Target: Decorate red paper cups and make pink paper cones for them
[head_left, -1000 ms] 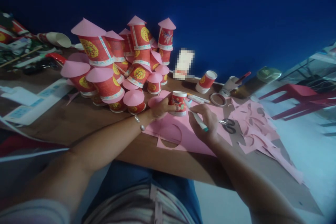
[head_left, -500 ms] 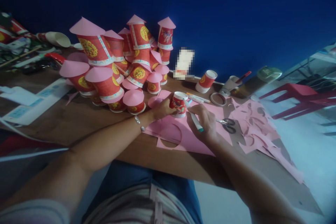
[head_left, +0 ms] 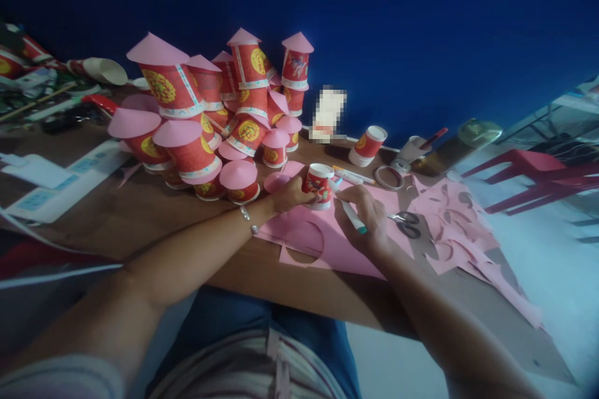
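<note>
My left hand (head_left: 291, 196) is closed around the side of a red paper cup (head_left: 320, 184) with a white rim, which stands upright over pink paper. In my right hand (head_left: 369, 212) is a white marker (head_left: 350, 214) with a green end, its other end close to the cup's right side. Whether the marker touches the cup I cannot tell. Under both hands lies a pink paper sheet (head_left: 346, 248) with a round piece cut out. Just right of my right hand rest scissors (head_left: 406, 223) with dark handles.
Many red cups with pink cone tops (head_left: 180, 137) are stacked at left. Behind are another cup (head_left: 369, 146), markers (head_left: 354, 174), a tape roll (head_left: 389, 177) and a bottle (head_left: 468, 140). Pink scraps (head_left: 461, 224) lie right; a power strip (head_left: 70, 181) lies left.
My right hand and the marker have shifted very slightly to the right. The left hand stays on the cup, which has hardly moved.
</note>
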`<control>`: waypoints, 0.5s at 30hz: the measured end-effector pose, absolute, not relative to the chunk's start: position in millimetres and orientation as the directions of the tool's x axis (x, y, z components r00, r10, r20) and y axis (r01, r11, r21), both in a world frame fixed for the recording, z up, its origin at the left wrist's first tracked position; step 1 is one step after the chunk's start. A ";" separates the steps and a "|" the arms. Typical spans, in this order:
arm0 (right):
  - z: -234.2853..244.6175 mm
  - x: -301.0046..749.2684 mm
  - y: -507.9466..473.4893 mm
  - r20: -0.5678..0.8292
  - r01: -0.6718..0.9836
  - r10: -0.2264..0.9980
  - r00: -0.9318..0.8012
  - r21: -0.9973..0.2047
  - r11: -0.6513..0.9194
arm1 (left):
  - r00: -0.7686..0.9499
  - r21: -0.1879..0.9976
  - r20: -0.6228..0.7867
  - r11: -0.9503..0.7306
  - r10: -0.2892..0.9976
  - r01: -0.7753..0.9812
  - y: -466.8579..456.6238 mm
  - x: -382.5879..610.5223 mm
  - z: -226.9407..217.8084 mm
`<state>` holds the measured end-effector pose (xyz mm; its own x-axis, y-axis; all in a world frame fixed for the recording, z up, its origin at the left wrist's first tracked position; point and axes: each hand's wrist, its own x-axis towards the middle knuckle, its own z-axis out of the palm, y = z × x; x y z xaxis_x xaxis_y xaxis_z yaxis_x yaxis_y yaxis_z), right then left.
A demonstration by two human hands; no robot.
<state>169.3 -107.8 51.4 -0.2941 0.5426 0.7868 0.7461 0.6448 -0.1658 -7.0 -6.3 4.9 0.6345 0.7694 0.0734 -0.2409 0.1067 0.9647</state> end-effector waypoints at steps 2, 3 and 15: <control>51.0 169.3 -107.8 0.784 0.739 0.538 -0.309 -0.157 0.655 | 0.630 0.965 0.080 0.099 0.773 -0.244 -5.5 -7.3 4.3; 50.8 169.4 -107.7 0.788 0.740 0.534 -0.308 -0.154 0.655 | 0.630 0.963 0.084 0.098 0.772 -0.249 -5.3 -7.4 4.0; 48.6 169.2 -106.7 0.835 0.754 0.477 -0.273 -0.123 0.646 | 0.678 0.891 0.078 0.254 0.731 -0.376 -4.0 -5.5 4.5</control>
<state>169.2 -106.7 48.6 -0.2729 0.4775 0.8352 0.7535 0.6458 -0.1230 -5.5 -4.0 4.5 0.6781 0.7308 0.0780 -0.3764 0.2542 0.8909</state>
